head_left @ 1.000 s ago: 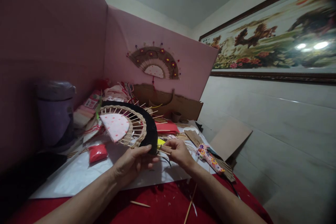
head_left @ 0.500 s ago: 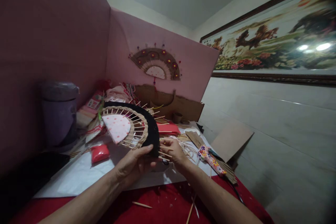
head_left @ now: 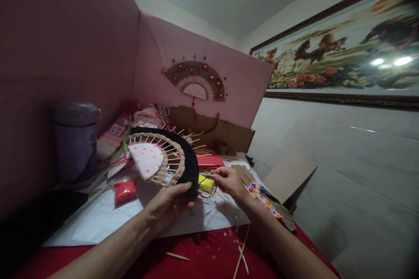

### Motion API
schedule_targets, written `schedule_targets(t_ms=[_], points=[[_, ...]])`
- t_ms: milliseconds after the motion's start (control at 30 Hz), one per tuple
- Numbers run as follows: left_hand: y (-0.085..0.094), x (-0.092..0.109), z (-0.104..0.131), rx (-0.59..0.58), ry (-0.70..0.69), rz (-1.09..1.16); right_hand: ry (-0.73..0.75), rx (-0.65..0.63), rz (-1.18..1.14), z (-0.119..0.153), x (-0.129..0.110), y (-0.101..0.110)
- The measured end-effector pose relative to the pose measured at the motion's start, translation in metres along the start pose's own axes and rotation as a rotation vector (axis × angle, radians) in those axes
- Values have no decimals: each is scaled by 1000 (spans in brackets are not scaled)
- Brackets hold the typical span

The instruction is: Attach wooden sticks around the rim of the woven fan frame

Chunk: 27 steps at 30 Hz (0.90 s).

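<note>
A half-round woven fan (head_left: 187, 157) with thin wooden sticks, a black outer band and a white dotted semicircle (head_left: 146, 158) is held up over the table. My left hand (head_left: 176, 198) grips its lower right end, thumb on the black band and fingers underneath. To the right, my right hand (head_left: 229, 183) pinches a thin dark cord (head_left: 209, 177) that runs back to the fan's edge near the stick ends. Behind the cord lies a bright yellow packet (head_left: 205, 183).
A red packet (head_left: 125, 192) rests on white paper (head_left: 94, 222) at left, near a purple bin (head_left: 75, 144). Loose sticks (head_left: 242, 250) and scraps lie on the red cloth (head_left: 203, 253). A flowered piece (head_left: 264, 199) sits at right. A finished fan (head_left: 196, 79) hangs on the pink panel.
My right hand has moved away from the fan's edge to the right, drawing the dark cord out. The yellow packet has come into view. My left hand and the fan have hardly moved.
</note>
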<state>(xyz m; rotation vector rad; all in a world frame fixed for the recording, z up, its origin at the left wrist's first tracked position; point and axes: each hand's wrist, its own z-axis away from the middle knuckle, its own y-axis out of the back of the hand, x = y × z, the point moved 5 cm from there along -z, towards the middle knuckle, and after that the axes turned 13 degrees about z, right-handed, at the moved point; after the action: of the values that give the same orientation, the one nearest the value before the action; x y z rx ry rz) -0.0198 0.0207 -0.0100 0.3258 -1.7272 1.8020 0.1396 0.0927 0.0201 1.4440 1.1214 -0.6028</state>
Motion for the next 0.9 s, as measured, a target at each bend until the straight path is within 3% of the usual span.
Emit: schedule_targets(t_ms=[133, 300, 500, 600, 733, 900], points=[[2, -1, -1, 5, 13, -2, 32, -29, 67, 3, -19, 20], [2, -1, -2, -7, -6, -21, 202, -105, 289, -5, -50, 29], [4, -2, -2, -6, -8, -35, 292, -60, 585, -17, -68, 16], [5, -1, -3, 4, -18, -37, 316, -104, 606, -21, -71, 2], [5, -1, -3, 16, -20, -35, 240, -189, 506, -26, -75, -9], [4, -1, -1, 32, 3, -38, 26, -469, 313, -31, -79, -12]])
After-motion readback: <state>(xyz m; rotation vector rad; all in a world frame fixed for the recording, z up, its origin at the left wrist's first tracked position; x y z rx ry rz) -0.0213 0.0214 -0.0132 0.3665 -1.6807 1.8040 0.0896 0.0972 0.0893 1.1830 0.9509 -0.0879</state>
